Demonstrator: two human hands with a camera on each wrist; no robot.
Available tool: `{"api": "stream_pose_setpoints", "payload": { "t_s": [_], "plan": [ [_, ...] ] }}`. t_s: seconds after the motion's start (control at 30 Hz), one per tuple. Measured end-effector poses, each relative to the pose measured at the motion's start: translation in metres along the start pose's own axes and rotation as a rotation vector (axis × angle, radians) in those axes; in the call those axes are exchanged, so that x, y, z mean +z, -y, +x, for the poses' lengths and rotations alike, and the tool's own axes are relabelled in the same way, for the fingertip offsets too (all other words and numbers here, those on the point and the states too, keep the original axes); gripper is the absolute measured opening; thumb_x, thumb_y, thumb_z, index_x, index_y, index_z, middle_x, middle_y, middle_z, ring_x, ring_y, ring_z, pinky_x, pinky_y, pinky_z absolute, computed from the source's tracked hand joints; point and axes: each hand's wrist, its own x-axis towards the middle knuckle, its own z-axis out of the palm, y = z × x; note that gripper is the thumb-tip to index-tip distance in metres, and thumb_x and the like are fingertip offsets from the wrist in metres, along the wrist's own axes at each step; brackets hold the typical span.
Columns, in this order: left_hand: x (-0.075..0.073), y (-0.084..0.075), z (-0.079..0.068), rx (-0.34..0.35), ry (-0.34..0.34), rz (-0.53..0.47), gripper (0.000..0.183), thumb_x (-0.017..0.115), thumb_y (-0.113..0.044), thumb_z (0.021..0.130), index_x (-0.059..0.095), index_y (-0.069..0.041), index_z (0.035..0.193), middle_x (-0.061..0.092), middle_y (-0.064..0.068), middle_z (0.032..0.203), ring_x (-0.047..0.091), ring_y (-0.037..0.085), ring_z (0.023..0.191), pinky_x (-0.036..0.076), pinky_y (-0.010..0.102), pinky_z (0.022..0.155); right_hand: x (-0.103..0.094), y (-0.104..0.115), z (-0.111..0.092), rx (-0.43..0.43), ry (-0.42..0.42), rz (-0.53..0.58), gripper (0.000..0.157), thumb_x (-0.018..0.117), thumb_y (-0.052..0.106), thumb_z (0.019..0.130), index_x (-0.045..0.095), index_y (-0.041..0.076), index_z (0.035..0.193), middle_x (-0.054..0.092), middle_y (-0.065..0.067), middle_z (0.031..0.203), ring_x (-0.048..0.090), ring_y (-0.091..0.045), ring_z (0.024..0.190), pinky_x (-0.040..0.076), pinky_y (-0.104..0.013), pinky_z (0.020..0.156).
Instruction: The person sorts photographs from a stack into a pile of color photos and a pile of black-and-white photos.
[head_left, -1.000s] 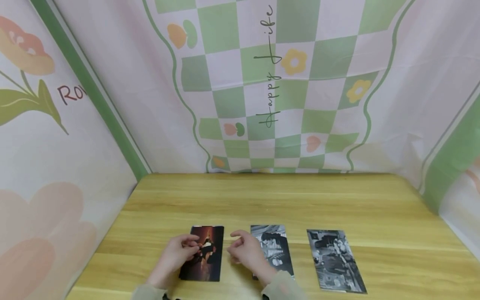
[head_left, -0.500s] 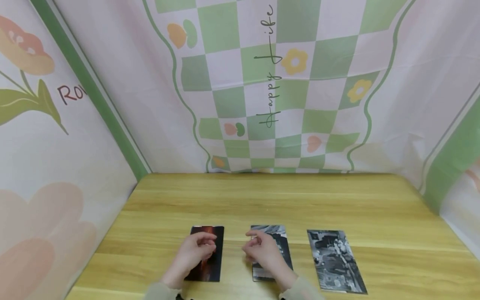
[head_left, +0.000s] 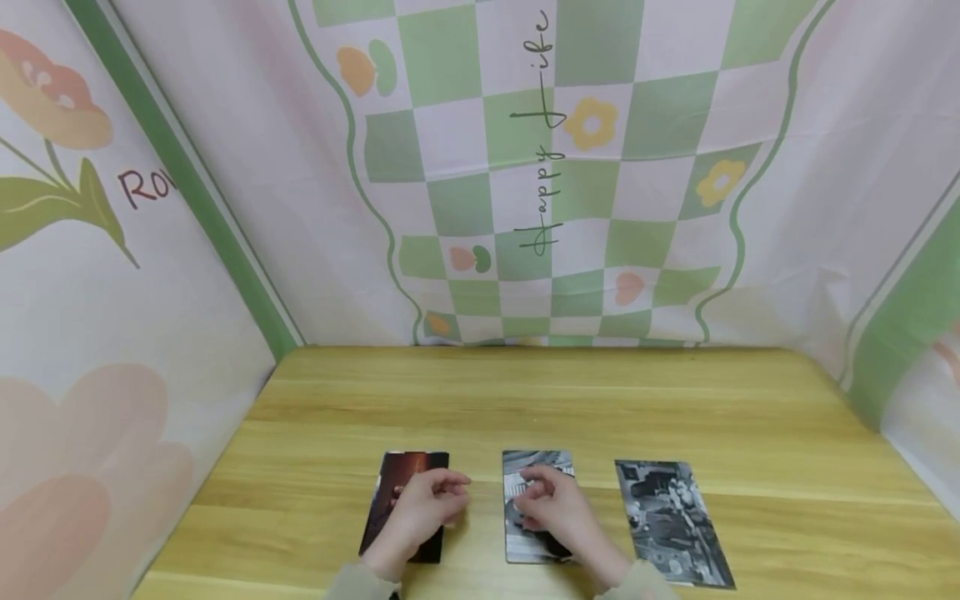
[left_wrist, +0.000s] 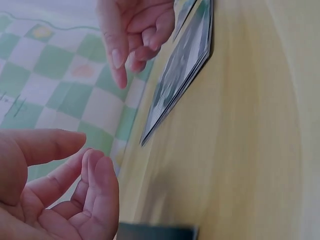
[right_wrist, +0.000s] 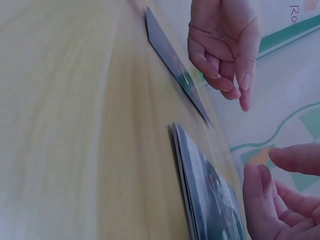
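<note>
My left hand (head_left: 422,508) hangs over the dark reddish photo card (head_left: 390,496) near the front edge of the wooden table (head_left: 525,400). Its fingers are softly curled and hold nothing. My right hand (head_left: 558,512) hangs over the middle black-and-white photo stack (head_left: 525,537), also loose and holding nothing. Another black-and-white photo (head_left: 671,521) lies flat just to the right, toward the front right corner.
</note>
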Motion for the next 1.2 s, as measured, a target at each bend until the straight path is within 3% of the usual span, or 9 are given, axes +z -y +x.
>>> {"api": "stream_pose_setpoints", "payload": {
  "t_s": [0.3,0.6,0.9,1.2],
  "plan": [
    [0.026,0.003,0.005,0.034,0.018,-0.039,0.021,0.064,0.002,0.083,0.063,0.009,0.103,0.063,0.007,0.081,0.057,0.012,0.067,0.055,0.027,0.058,-0.013,-0.006,-0.004,0.008,-0.003,-0.002,0.045,0.065,-0.003,0.08,0.049,-0.015,0.119,0.065,-0.01,0.082,0.064,-0.019,0.071,0.06,-0.034,0.063],
    [0.044,0.009,0.006,0.011,0.032,-0.103,0.022,0.063,0.005,0.08,0.063,0.011,0.101,0.058,0.003,0.077,0.05,0.01,0.062,0.048,0.018,0.054,-0.024,-0.012,-0.008,0.044,-0.035,-0.019,0.044,0.065,-0.004,0.079,0.05,-0.014,0.119,0.064,-0.008,0.08,0.062,-0.017,0.067,0.059,-0.031,0.062],
    [0.055,0.007,0.005,-0.02,0.033,-0.089,0.019,0.062,0.009,0.079,0.065,0.007,0.098,0.063,0.007,0.081,0.054,0.009,0.063,0.051,0.022,0.056,-0.032,-0.021,-0.007,0.103,-0.098,-0.057,0.04,0.065,-0.003,0.079,0.053,-0.011,0.117,0.062,-0.008,0.078,0.061,-0.017,0.066,0.059,-0.032,0.06],
    [0.06,0.006,0.005,-0.03,0.032,-0.11,0.019,0.063,0.007,0.08,0.064,0.008,0.099,0.058,0.001,0.076,0.052,0.008,0.063,0.05,0.02,0.056,-0.042,-0.025,-0.007,0.117,-0.125,-0.01,0.042,0.062,-0.007,0.08,0.051,-0.013,0.119,0.062,-0.01,0.08,0.062,-0.019,0.07,0.06,-0.034,0.063]
  ]
}}
